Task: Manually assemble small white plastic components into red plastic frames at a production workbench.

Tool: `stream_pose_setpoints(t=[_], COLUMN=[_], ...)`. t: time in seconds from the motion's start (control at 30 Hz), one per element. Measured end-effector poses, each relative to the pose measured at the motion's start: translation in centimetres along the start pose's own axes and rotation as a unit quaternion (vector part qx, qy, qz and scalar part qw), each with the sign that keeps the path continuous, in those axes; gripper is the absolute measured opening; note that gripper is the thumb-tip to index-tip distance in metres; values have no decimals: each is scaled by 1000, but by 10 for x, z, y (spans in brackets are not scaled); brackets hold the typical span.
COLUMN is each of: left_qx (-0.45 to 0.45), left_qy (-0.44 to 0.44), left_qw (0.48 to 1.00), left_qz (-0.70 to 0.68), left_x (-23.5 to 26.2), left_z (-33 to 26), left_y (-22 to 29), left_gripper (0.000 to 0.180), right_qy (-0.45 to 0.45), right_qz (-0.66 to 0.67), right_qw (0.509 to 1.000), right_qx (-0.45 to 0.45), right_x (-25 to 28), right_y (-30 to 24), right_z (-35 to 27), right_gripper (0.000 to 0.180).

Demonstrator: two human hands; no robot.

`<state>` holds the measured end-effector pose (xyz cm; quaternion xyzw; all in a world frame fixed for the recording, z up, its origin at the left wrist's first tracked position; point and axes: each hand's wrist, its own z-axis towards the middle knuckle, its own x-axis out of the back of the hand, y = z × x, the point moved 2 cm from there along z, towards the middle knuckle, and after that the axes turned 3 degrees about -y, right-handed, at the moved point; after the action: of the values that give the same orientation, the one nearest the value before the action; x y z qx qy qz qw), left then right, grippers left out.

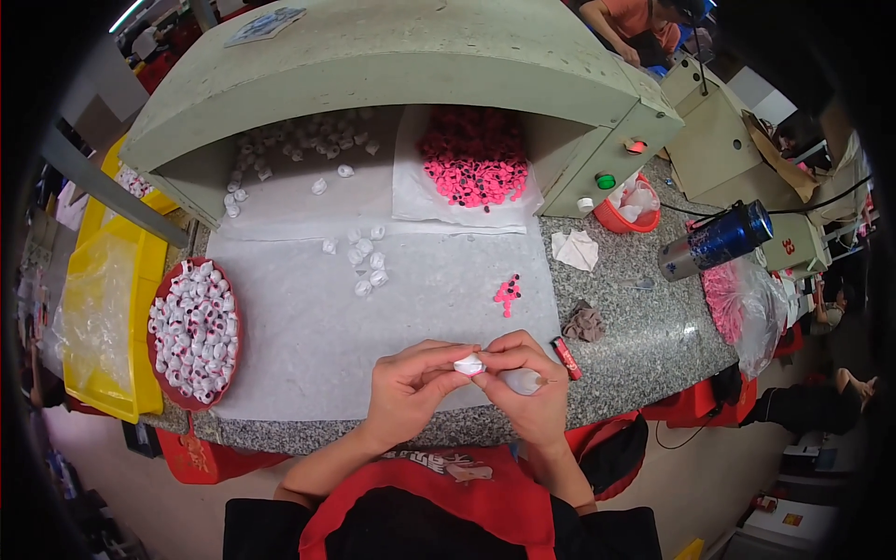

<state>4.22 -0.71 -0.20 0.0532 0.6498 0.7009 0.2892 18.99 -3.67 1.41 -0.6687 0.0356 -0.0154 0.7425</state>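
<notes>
My left hand (412,388) pinches a small white rounded piece (469,364) between thumb and fingertips, at the front edge of the paper-covered bench. My right hand (534,392) grips the same piece from the other side; pink shows along its lower edge. Tucked in the right palm is a small translucent bottle (523,381), partly covered by the fingers. Beyond my hands lies a small group of pink and dark discs (507,295). Several loose white pieces (363,251) sit farther off on the white paper (308,345).
At the left, a red dish (237,327) full of white pieces stands beside yellow trays (140,373). A metal hood (392,79) covers a heap of pink discs (481,173). To the right are a red marker-like tube (566,358), a crumpled cloth (584,322) and a blue flask (717,241).
</notes>
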Motion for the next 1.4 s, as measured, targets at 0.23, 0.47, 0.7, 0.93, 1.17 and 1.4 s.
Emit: stream_pose_setpoints(t=[0.23, 0.47, 0.7, 0.93, 1.17, 1.4], left_qx=[187, 238, 189, -105, -116, -101], left_qy=[10, 76, 94, 398, 509, 409], left_qw=[975, 934, 927, 910, 468, 662], left_qz=[-122, -254, -309, 57, 713, 620], left_x=[-5, 14, 23, 130, 257, 174], left_z=[3, 13, 9, -33, -111, -36], left_y=[3, -5, -38, 46, 66, 44], left_gripper=[25, 27, 26, 22, 25, 31], right_qy=[226, 126, -96, 41, 275, 266], right_qz=[-445, -371, -210, -378, -451, -334], right_qw=[856, 909, 972, 923, 849, 902], right_qx=[135, -145, 55, 60, 7, -66], right_x=[112, 126, -13, 43, 148, 118], right_y=[51, 71, -13, 28, 47, 47], right_z=[91, 121, 42, 35, 44, 33], right_gripper=[24, 22, 18, 16, 35, 26])
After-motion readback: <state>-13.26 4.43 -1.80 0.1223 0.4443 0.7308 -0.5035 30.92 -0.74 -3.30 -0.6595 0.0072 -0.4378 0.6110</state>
